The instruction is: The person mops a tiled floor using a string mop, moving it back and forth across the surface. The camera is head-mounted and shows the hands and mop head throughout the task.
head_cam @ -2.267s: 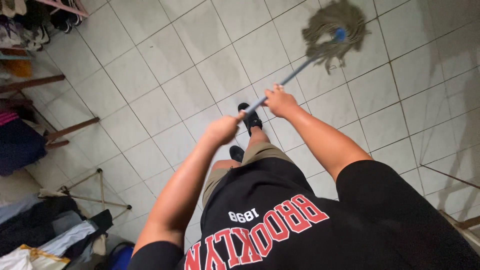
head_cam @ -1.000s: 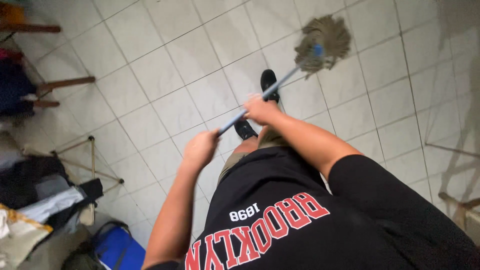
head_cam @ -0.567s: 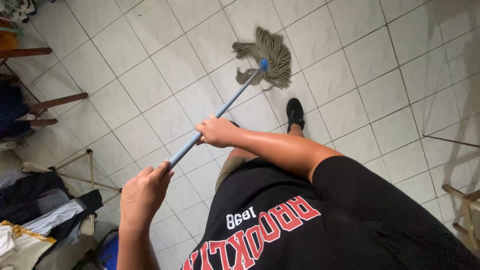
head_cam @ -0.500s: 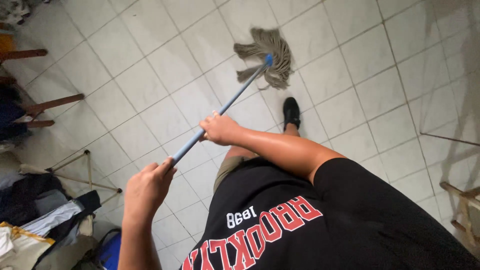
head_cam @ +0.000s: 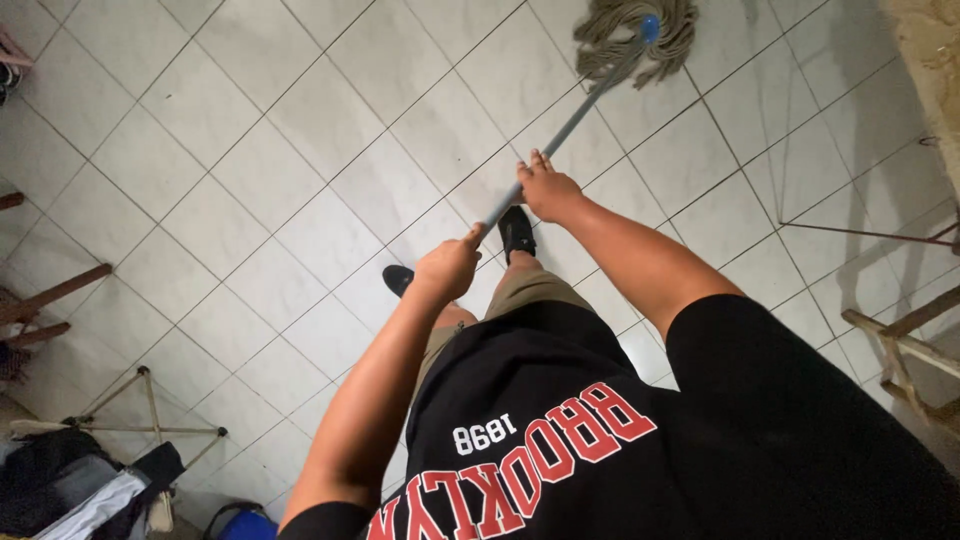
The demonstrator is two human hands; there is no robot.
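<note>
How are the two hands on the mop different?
The right hand grips farther down the mop handle, nearer the stringy mop head; the left hand holds the top end. The right arm reaches out straighter; the left is tucked closer to the body. Both are closed around the handle.

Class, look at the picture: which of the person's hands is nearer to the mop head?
Right. The right hand grips the handle farther along towards the mop head; the left hand holds its near end, farther back.
</note>
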